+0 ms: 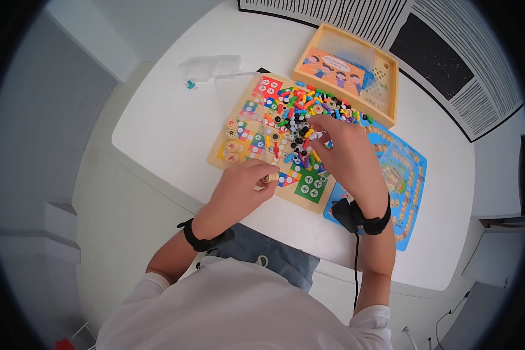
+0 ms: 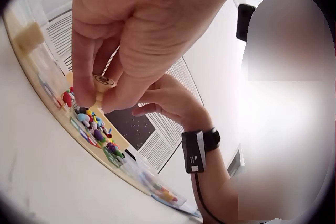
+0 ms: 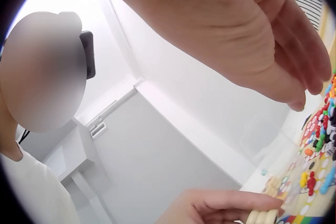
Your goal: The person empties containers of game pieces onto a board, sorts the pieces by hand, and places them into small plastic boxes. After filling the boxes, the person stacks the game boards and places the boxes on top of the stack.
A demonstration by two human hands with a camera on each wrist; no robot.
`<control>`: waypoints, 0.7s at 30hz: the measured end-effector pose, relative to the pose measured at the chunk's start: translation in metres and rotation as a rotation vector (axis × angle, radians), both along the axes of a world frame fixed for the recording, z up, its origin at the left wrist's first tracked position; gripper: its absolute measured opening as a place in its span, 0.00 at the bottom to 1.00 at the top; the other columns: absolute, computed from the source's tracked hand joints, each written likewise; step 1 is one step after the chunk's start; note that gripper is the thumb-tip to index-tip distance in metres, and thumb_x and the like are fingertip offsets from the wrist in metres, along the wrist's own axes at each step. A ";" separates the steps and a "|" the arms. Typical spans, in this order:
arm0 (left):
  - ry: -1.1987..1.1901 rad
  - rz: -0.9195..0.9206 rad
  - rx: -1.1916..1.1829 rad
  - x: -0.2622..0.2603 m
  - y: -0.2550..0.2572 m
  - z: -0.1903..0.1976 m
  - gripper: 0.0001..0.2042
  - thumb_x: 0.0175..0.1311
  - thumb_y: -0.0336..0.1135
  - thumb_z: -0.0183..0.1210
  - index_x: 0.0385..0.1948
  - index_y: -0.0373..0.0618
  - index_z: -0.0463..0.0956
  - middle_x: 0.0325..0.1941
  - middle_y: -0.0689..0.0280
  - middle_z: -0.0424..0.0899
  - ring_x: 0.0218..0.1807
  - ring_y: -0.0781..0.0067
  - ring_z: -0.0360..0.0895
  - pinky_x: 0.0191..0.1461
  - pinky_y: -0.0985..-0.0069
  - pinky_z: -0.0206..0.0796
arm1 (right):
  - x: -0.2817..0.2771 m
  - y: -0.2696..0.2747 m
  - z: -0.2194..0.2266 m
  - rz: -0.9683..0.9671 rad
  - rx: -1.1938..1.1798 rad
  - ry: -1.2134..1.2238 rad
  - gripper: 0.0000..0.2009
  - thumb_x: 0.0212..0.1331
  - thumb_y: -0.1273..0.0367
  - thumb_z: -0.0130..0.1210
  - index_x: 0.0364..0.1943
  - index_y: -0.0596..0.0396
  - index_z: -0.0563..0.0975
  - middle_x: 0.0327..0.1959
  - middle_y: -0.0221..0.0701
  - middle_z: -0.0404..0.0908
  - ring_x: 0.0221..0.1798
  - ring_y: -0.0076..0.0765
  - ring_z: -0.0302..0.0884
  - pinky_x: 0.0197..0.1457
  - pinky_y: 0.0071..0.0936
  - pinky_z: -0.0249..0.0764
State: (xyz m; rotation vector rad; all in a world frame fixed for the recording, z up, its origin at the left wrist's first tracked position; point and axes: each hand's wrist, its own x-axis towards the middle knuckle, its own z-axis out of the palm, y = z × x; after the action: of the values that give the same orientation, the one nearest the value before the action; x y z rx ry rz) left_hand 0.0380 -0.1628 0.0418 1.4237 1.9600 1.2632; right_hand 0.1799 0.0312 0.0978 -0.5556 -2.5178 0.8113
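My left hand [image 1: 244, 185] pinches a short stack of round wooden chess pieces [image 1: 269, 178] at the near edge of the game board [image 1: 223, 153]. A carved character shows on the end piece [image 2: 105, 80] in the left wrist view, and the right wrist view shows their pale rims [image 3: 262, 217] side by side. My right hand [image 1: 351, 153] reaches over a pile of mixed small pieces [image 1: 297, 125], pegs, black and white pawns and wooden discs among them. Its fingers [image 3: 299, 40] are loosely bent above the pile, with nothing visible between them and the thumb.
More wooden discs [image 1: 231, 146] stand in a row on the board's left side. A wooden box [image 1: 394, 87] with a picture card lies behind. Right of the board is a blue game sheet [image 1: 417, 175]; a clear plastic case [image 1: 216, 67] sits at the back left of the white table [image 1: 157, 134].
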 end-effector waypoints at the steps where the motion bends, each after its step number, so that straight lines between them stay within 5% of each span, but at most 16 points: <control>1: 0.115 -0.038 -0.081 0.001 0.000 -0.003 0.12 0.64 0.27 0.68 0.48 0.37 0.85 0.40 0.56 0.88 0.38 0.63 0.89 0.46 0.70 0.82 | -0.005 0.001 -0.008 -0.006 0.050 -0.002 0.16 0.59 0.76 0.64 0.52 0.59 0.83 0.44 0.48 0.88 0.43 0.54 0.88 0.47 0.46 0.83; 5: 0.395 -0.094 -0.108 0.007 0.004 -0.011 0.09 0.60 0.26 0.66 0.41 0.36 0.82 0.37 0.53 0.83 0.40 0.52 0.85 0.44 0.59 0.77 | -0.021 -0.011 -0.020 -0.019 0.147 -0.238 0.09 0.59 0.75 0.62 0.43 0.60 0.83 0.41 0.46 0.87 0.44 0.53 0.88 0.46 0.47 0.84; 8: 0.541 -0.122 -0.203 0.008 0.009 -0.014 0.08 0.61 0.24 0.64 0.41 0.35 0.81 0.39 0.54 0.81 0.45 0.50 0.83 0.48 0.57 0.77 | -0.042 -0.016 -0.040 -0.047 0.183 -0.270 0.14 0.60 0.68 0.66 0.49 0.55 0.85 0.42 0.44 0.87 0.46 0.54 0.87 0.49 0.47 0.83; 11: 0.654 -0.138 -0.268 0.013 0.013 -0.008 0.10 0.59 0.23 0.64 0.43 0.34 0.80 0.41 0.53 0.80 0.46 0.49 0.82 0.50 0.57 0.77 | -0.060 -0.020 -0.056 -0.044 0.221 -0.252 0.11 0.63 0.66 0.64 0.46 0.54 0.85 0.41 0.42 0.85 0.46 0.52 0.87 0.48 0.46 0.83; 17: 0.649 -0.132 -0.333 0.016 0.019 -0.010 0.14 0.56 0.21 0.64 0.45 0.34 0.79 0.46 0.51 0.79 0.48 0.48 0.81 0.51 0.56 0.78 | -0.076 -0.025 -0.078 -0.063 0.360 -0.211 0.06 0.64 0.68 0.62 0.37 0.55 0.84 0.36 0.40 0.85 0.39 0.48 0.89 0.39 0.43 0.85; 19: 0.643 -0.138 -0.333 0.016 0.019 -0.005 0.14 0.56 0.21 0.64 0.45 0.34 0.79 0.46 0.51 0.79 0.48 0.48 0.81 0.52 0.57 0.77 | -0.075 -0.025 -0.076 -0.040 0.329 -0.248 0.09 0.51 0.75 0.66 0.38 0.58 0.85 0.39 0.41 0.86 0.43 0.48 0.90 0.41 0.40 0.87; 21: 0.639 -0.140 -0.335 0.016 0.018 -0.005 0.14 0.55 0.21 0.63 0.45 0.34 0.79 0.46 0.52 0.79 0.48 0.47 0.81 0.52 0.57 0.77 | -0.074 -0.023 -0.080 -0.036 0.368 -0.230 0.06 0.55 0.73 0.64 0.37 0.56 0.84 0.36 0.41 0.85 0.41 0.48 0.90 0.39 0.41 0.86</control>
State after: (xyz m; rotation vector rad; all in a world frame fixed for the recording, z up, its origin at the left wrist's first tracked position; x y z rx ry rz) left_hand 0.0542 -0.1444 0.0370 1.8860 2.2613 0.4007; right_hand 0.1064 0.0084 0.0182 -0.5917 -2.7642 0.2674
